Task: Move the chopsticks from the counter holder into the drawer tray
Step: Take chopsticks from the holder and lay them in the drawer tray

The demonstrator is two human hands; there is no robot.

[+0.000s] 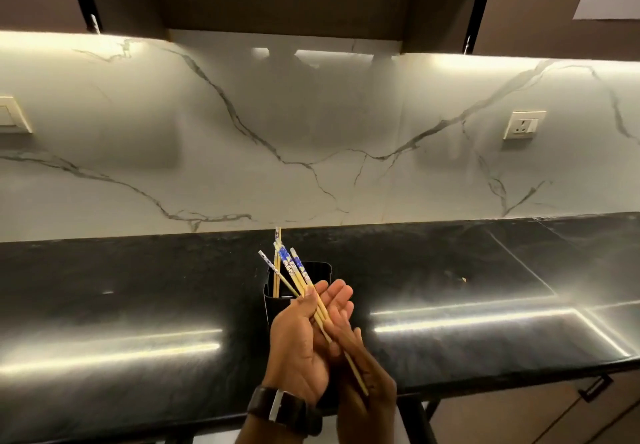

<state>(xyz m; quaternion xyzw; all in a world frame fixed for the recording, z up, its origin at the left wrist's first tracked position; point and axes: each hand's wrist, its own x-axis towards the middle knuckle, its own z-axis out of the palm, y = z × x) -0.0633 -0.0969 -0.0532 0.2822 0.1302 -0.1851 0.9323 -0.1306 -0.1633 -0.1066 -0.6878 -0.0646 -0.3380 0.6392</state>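
A bundle of bamboo chopsticks with blue-and-white patterned tops lies across the palm of my left hand, and the thumb presses them down. Their thin ends reach down and to the right over my right hand, which sits just under and beside the left one; its grip is hidden. Right behind my hands on the counter stands the black square holder. Two more chopsticks stand upright in it. No drawer tray is in view.
The black stone counter runs the full width, with a white marble backsplash behind it. A wall socket is at the right and a switch plate at the far left. A cabinet front with a dark handle sits below the counter's right end.
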